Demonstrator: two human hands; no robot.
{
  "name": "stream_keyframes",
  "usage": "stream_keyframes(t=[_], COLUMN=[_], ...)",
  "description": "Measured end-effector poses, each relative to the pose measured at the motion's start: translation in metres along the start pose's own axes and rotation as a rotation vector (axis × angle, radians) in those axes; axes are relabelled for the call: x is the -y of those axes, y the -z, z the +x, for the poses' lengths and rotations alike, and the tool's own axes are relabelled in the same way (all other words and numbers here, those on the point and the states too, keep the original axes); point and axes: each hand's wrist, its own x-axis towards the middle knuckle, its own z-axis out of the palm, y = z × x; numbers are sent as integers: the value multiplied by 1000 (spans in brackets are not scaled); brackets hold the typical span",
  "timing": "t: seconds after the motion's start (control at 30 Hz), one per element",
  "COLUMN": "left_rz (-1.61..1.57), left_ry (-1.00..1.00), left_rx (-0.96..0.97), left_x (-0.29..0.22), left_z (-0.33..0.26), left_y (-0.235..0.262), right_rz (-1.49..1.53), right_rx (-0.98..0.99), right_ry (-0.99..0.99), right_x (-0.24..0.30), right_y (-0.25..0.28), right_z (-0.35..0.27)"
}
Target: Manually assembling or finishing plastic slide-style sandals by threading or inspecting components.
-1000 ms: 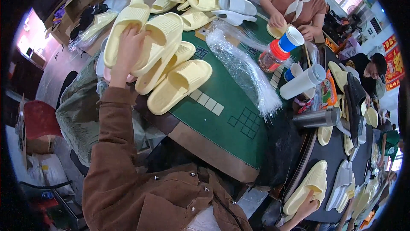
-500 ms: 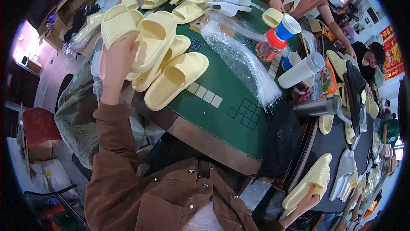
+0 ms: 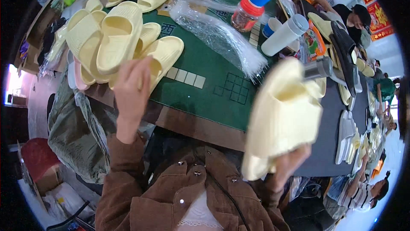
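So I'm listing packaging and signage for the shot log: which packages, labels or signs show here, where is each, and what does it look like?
Clear plastic bags: crinkled see-through sleeves lying across the green table.
Jar: far side of table, clear with red lid.
Printed packet: right of the white cup, flat, orange and green.
Wall sign: upper right, red with yellow marks.
No screens visible.

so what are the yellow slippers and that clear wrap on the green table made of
The yellow slippers, including the one in the right hand, look like moulded foam or soft rubber: matte, one piece, ribbed footbeds, thick rounded edges. The exact material can't be told. The clear wrap looks like thin plastic film, probably bags: transparent, crinkled, with glossy highlights. The green table top looks like felt-like cloth, flat and unshiny.
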Motion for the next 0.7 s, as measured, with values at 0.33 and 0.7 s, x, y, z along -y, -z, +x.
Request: stream_keyframes(t=[0.33, 0.7], left_rz=[-413, -439], left_ry=[293, 169], left_rx=[243, 458], left_x=[-36, -57], left_z=[-66, -84], left_y=[-28, -68], right_rz=[-75, 393], right_rx=[420, 514], right_ry=[-133, -284], right_x=[-15, -25], right_y=[-133, -103], right_z=[-32, -49])
